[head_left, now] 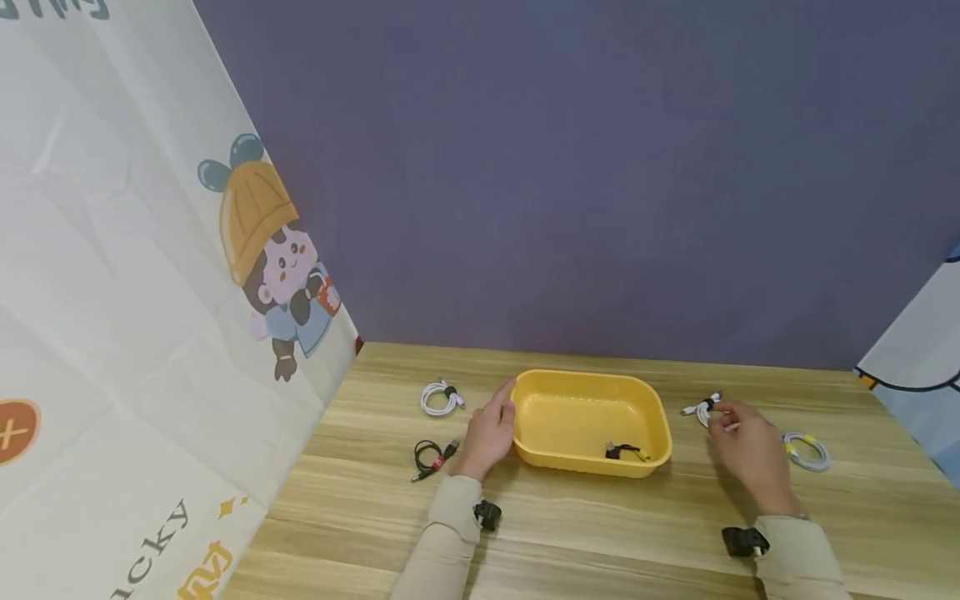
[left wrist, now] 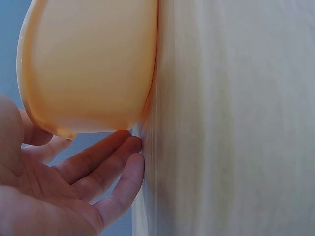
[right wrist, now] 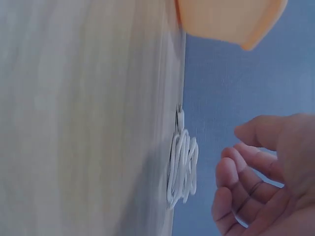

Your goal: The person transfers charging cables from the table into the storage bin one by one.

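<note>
My left hand [head_left: 489,433] rests against the left end of a yellow plastic basin [head_left: 592,469]. In the left wrist view, its thumb lies at the rim while loosely bent fingers [left wrist: 101,167] reach toward the lower wall. My right hand [head_left: 752,454] hovers beside a white coiled cable [right wrist: 183,164] with a black tie. A gap shows between its bent fingers and that cable in the right wrist view. Inside the basin, at the front right, lies a short black cable [head_left: 613,451] with a yellow part.
A white cable coil [head_left: 437,400] and a black cable with a red tie [head_left: 429,460] lie left of the basin. Another pale coil with yellow ties [head_left: 812,454] lies right of my right hand. Behind the wooden table [head_left: 577,542] stands a dark partition [head_left: 570,183].
</note>
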`<act>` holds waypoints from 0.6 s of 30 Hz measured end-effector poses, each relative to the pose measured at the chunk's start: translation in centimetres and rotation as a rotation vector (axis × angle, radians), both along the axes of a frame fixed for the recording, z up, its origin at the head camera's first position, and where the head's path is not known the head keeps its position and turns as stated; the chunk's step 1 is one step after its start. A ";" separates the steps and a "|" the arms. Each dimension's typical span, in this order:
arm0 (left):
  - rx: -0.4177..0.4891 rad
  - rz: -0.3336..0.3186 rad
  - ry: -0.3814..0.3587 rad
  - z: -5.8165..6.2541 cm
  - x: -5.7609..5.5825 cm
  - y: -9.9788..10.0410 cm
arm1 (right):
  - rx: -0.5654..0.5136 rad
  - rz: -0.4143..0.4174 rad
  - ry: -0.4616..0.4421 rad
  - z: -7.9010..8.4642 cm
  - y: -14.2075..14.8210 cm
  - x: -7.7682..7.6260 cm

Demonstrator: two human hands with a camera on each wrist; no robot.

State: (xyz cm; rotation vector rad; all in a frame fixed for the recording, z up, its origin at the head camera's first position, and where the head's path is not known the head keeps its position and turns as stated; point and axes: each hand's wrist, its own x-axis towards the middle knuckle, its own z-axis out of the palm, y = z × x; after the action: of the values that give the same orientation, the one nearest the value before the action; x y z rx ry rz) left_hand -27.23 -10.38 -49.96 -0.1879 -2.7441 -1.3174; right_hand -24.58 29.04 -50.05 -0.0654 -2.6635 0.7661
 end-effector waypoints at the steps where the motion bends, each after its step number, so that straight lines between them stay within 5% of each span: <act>1: 0.006 -0.002 -0.004 0.0 0.0 0.0 | -0.002 -0.005 -0.011 0.0 0.2 0.0; 18: 0.008 0.000 -0.006 -0.1 -0.3 0.1 | 0.023 -0.003 -0.024 -0.6 1.7 0.1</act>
State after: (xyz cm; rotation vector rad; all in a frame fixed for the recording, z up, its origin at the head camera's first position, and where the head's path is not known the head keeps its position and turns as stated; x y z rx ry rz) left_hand -27.52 -10.32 -50.08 -0.1828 -2.7437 -1.3306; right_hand -24.52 30.70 -50.68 -0.0733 -2.6933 0.7386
